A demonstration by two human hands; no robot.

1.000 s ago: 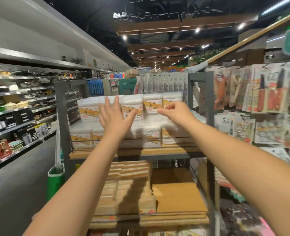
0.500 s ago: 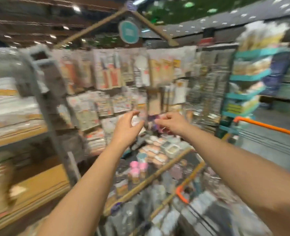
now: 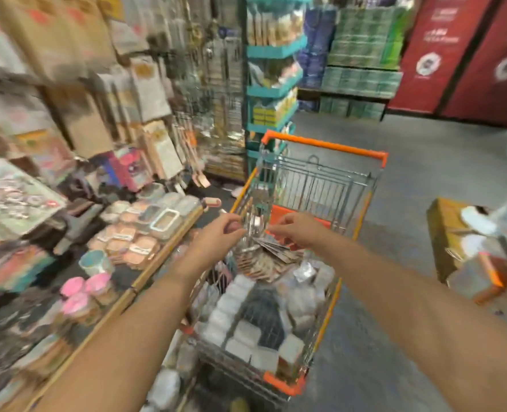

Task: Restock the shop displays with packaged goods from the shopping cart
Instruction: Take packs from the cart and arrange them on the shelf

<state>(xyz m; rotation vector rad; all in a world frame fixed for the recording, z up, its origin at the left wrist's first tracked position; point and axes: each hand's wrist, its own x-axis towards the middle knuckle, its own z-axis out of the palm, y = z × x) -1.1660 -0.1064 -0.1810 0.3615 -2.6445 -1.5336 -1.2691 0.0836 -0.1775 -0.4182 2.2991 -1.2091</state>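
A wire shopping cart [image 3: 329, 145] with orange trim stands in front of me. It holds white wrapped packs [image 3: 231, 304], clear bags and a fan of flat brown packets [image 3: 264, 257]. Both arms reach out over the basket. My left hand [image 3: 216, 236] hovers at the cart's left rim with its fingers loosely curled. My right hand [image 3: 296, 230] hangs just above the brown packets, fingers bent downward. I see nothing held in either hand. The view is blurred by motion.
On the left, a low display table [image 3: 169, 245] with a wooden edge carries lidded tubs, pink-topped jars and a cup. Hanging packets cover the racks behind it. A teal shelf unit [image 3: 273, 84] stands beyond the cart. A cardboard box [image 3: 445, 233] sits on the grey floor at right.
My view has swung right and down, from the shelf of white packs past the hanging racks to the cart. Both hands dropped from shelf height to just above the cart's goods.
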